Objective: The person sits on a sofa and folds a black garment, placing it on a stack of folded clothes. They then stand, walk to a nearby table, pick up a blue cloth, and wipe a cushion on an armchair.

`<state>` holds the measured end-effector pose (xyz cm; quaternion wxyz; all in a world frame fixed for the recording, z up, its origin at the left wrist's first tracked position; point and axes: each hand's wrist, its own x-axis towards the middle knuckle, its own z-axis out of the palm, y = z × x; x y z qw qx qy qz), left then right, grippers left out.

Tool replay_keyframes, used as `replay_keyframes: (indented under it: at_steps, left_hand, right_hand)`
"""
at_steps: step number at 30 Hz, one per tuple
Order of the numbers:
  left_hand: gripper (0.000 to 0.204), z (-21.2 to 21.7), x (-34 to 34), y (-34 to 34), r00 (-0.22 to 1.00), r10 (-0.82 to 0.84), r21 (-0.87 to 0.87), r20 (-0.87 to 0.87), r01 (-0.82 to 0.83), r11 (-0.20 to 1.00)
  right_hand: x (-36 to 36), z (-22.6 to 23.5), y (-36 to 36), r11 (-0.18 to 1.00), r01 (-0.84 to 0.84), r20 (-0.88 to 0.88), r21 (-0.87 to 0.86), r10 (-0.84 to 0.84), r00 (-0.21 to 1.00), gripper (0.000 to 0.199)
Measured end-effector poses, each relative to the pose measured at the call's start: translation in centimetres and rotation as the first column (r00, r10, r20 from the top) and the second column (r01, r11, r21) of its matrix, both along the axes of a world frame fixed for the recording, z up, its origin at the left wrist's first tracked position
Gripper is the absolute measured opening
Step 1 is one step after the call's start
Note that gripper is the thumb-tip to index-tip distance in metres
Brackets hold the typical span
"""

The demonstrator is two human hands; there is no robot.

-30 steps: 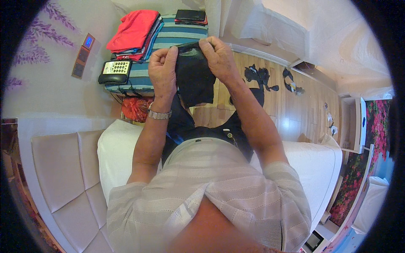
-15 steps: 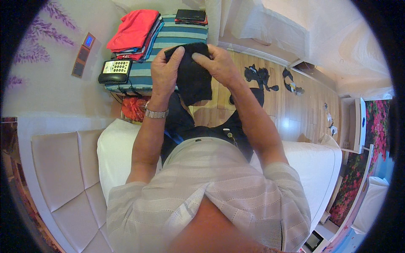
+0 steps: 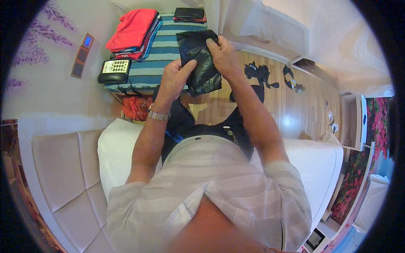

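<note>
A flat black piece (image 3: 200,67) with a shiny, creased surface, like thin plastic or leather, is held up in front of me between both hands. My left hand (image 3: 176,78) pinches its left edge near the lower half, thumb on top. My right hand (image 3: 224,59) grips its upper right edge, with the thumb lying across the front. The fingers behind the piece are hidden. Beyond it stands a bench with a striped blue-green cover (image 3: 165,50). On that cover lie a stack of folded clothes (image 3: 133,31) with red on top and a small dark pile (image 3: 190,14).
A black telephone (image 3: 114,71) sits at the bench's left corner, with a red plastic bag (image 3: 137,107) below. Black crumpled items (image 3: 260,74) lie on the wooden floor (image 3: 278,109) to the right. I sit on a white-covered bed (image 3: 310,164); a padded headboard (image 3: 63,168) is at left.
The black piece has been turned, so a shiny side now shows instead of the matt one. My left hand slid lower on it, and my right hand moved slightly up and right.
</note>
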<state>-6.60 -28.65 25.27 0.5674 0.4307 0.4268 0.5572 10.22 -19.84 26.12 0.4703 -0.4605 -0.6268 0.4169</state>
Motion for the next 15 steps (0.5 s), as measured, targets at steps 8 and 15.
replay_keyframes:
  at_steps: [8, 15]
  left_hand:
    - [0.024, -0.1, -0.3, 0.4, 0.969, 0.161, 0.09, -0.185, -0.147, 0.985]
    - [0.028, -1.7, -1.5, 1.0, 0.979, 0.181, 0.011, -0.095, -0.181, 0.984]
  right_hand:
    - [0.8, 0.4, -1.8, 0.975, -0.162, 0.105, -0.15, 0.179, 0.978, 0.044]
    - [1.0, -1.3, -1.3, 0.895, -0.303, -0.243, -0.327, 0.231, 0.942, 0.033]
